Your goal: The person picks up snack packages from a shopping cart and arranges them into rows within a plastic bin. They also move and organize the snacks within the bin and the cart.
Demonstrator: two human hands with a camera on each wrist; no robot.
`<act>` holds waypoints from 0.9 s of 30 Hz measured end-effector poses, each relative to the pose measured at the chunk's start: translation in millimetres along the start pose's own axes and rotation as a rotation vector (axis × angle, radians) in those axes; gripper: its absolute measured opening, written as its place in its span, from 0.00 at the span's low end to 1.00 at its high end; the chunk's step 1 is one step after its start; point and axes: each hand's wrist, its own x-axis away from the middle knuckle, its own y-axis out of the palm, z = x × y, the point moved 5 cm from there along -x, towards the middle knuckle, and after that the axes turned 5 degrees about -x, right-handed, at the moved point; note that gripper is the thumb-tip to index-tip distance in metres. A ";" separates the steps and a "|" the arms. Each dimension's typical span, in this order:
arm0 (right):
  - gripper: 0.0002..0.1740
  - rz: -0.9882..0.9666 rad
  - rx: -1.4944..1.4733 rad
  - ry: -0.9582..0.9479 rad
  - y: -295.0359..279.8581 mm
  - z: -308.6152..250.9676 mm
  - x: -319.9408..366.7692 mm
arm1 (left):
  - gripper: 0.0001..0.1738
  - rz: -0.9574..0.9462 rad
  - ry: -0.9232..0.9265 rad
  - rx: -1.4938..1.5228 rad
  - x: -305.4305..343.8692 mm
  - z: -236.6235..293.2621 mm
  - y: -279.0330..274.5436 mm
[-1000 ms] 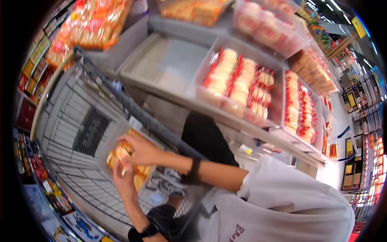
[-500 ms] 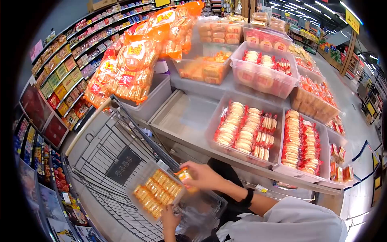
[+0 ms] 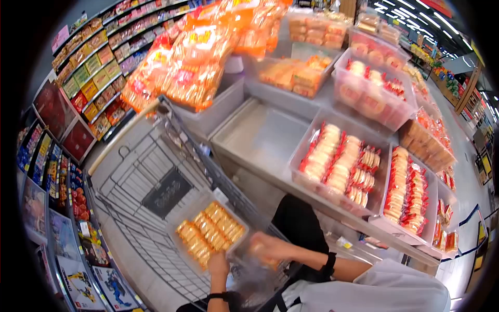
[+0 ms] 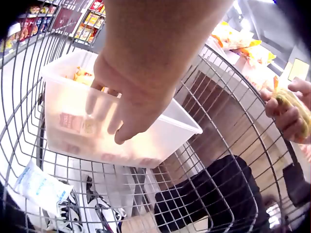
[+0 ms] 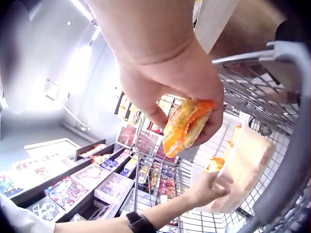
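Observation:
Inside a wire shopping cart sits a translucent plastic bin with rows of golden wrapped snacks. My left hand grips its near rim; in the left wrist view, paler fingers show through the plastic wall. To the right of the bin, my right hand is blurred in the head view. The right wrist view shows that right hand pinching a wrapped cracker packet, yellowish with an orange wrapper, between thumb and fingers, above the cart. The same packet appears at the right of the left wrist view.
The cart's wire side surrounds the bin. Alongside stands a display table with bins of red-wrapped round crackers. Large orange snack bags are piled at its far end. Store shelves line the left.
Both hands were together over the bin's snacks. My right hand has since come away rightward with a packet, then lower toward my body. My left hand has shifted to the near rim.

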 end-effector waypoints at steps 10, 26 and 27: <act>0.25 -0.262 0.739 0.047 41.5 49.9 -21.7 | 0.11 -0.062 -0.078 0.023 1.9 -9.4 -0.1; 0.10 0.106 1.030 -0.912 37.6 -57.2 0.6 | 0.13 0.336 0.089 0.114 101.7 18.7 -165.5; 0.10 0.125 1.039 -0.908 40.7 -72.4 12.2 | 0.14 0.381 0.113 0.131 113.4 20.0 -183.4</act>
